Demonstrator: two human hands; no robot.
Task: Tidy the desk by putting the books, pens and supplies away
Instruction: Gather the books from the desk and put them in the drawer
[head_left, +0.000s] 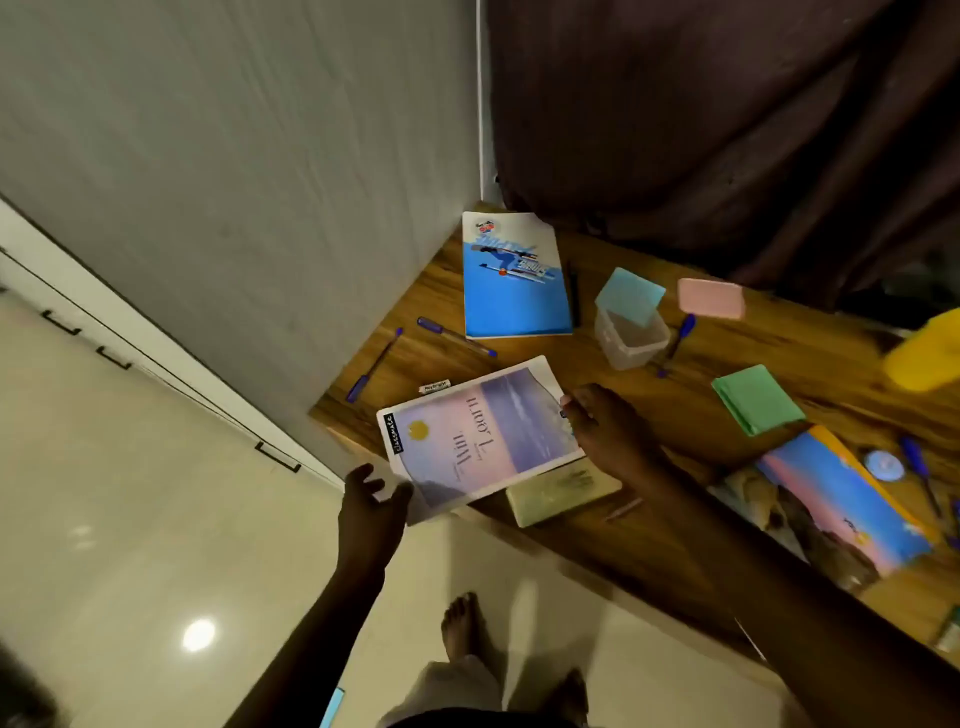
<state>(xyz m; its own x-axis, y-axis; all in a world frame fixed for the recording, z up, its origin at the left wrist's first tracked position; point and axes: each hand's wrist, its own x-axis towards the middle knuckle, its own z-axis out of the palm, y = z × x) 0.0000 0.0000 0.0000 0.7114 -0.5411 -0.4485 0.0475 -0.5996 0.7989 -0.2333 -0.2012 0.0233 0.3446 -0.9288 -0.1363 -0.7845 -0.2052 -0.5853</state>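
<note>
The right hand (608, 431) pinches the notebook (478, 436) by its far edge, so it overhangs the desk's (431, 296) front edge near the left corner (easier lifting, I judge). The left hand (371, 499) hovers open beside the overhanging corner.

A wooden desk (675, 415) carries a blue notebook (514, 280) at its far left corner, two purple pens (374, 366) and a white eraser (434, 387) nearer. A pink-and-purple notebook (478, 436) overhangs the near edge. To the right are a clear container (631, 338) and a green sticky-note pad (757, 399).
</note>
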